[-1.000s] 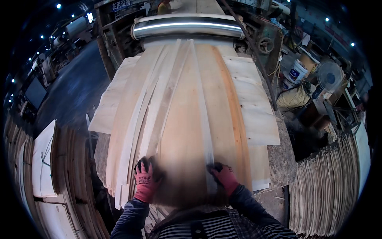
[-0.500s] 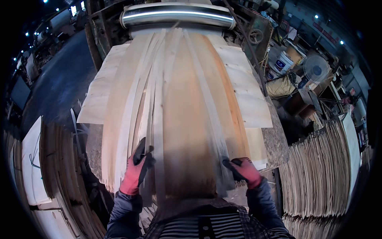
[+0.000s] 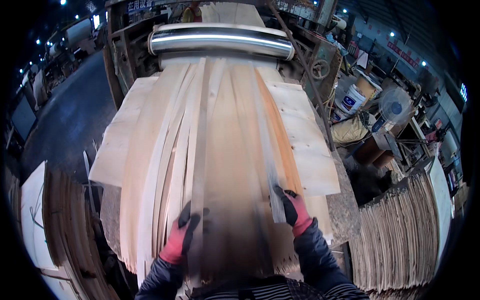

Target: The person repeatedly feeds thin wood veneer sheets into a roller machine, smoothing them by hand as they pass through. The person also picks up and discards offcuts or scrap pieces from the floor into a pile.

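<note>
"Starting at our right hand, what do we see?"

"Its fingers are bent, and we judge them to be pinching the near end of the right strip, which lies at that hand's nine o'clock."

"Which way does it run?"

"Its long axis goes from about five o'clock, near us, up toward eleven, slanting away from the right hand, clearly the nearer of our two."

"And our left hand?"

"Its fingers are curved close by the left strip, which passes on the hand's three o'clock side, long axis nearly twelve to six. Blur keeps us from telling whether they grip it or only touch it."

"Moving outward?"

"Between our hands we find a broad pale sheet. An orange band runs up from the right hand's twelve o'clock, and bare worktop shows at its three, with stacked sheets near four."

"Farthest out?"

"A shiny roller crosses at twelve; we spot a fan between one and two."
</note>
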### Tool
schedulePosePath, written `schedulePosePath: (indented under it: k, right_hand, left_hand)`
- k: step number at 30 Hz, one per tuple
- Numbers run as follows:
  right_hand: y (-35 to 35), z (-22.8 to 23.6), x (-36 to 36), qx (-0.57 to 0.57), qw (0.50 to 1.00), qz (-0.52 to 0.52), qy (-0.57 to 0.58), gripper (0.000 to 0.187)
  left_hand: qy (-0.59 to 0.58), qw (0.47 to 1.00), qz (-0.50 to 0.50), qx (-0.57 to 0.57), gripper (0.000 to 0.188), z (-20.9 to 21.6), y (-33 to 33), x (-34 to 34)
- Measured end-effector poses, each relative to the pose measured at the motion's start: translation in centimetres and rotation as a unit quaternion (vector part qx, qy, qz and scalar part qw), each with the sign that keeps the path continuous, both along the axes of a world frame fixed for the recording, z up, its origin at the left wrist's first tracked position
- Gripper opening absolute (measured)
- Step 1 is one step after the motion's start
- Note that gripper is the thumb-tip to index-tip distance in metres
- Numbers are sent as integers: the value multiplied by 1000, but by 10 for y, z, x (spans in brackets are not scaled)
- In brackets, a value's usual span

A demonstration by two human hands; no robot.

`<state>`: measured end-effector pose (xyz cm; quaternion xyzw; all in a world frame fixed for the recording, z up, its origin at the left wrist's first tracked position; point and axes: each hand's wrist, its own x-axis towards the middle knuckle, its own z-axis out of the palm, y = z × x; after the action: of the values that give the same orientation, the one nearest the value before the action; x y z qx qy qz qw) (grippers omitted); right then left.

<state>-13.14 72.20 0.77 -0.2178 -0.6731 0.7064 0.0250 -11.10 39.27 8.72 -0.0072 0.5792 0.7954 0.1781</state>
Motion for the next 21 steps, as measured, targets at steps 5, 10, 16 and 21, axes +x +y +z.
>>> schedulePosePath:
  k: [5, 10, 16, 21]
  right_hand:
    - [23, 5, -155, 94, 992, 83, 10, 28]
    - [79, 8, -284, 481, 874, -64, -8, 45]
    - [-50, 46, -145, 486, 846, 160, 148, 82]
    - [-51, 15, 64, 656, 721, 220, 31, 85]
  left_hand:
    - [130, 964, -20, -231, 42, -64, -35, 3]
    - [371, 837, -86, -393, 50, -35, -24, 4]
    - [155, 952, -61, -257, 46, -10, -21, 25]
    - [47, 981, -137, -132, 43, 3, 15, -3]
